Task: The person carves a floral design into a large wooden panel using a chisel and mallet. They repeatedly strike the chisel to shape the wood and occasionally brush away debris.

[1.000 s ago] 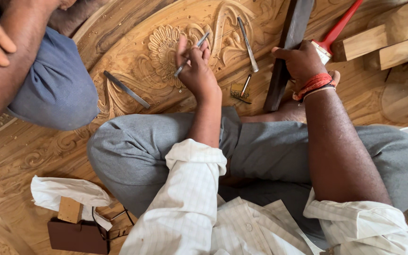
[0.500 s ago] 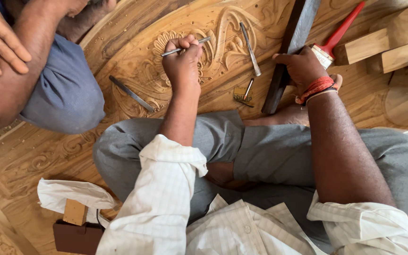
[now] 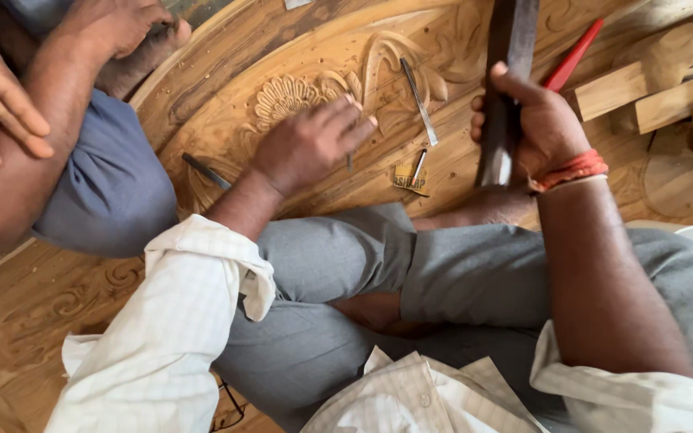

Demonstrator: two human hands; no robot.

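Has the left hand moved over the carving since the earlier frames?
Yes. The left hand has dropped from the leaf scroll toward the flower carving and now lies flatter on the wood, a thin tool under its fingers.

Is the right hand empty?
No, the right hand is closed around a dark mallet, raised above the carved panel.

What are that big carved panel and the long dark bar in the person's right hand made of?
The carved panel looks like bare, unvarnished wood: tan grain and matte floral relief show. The dark bar gripped by the right hand is harder to judge; its dull dark surface and pale worn lower end could be metal or dense dark wood.
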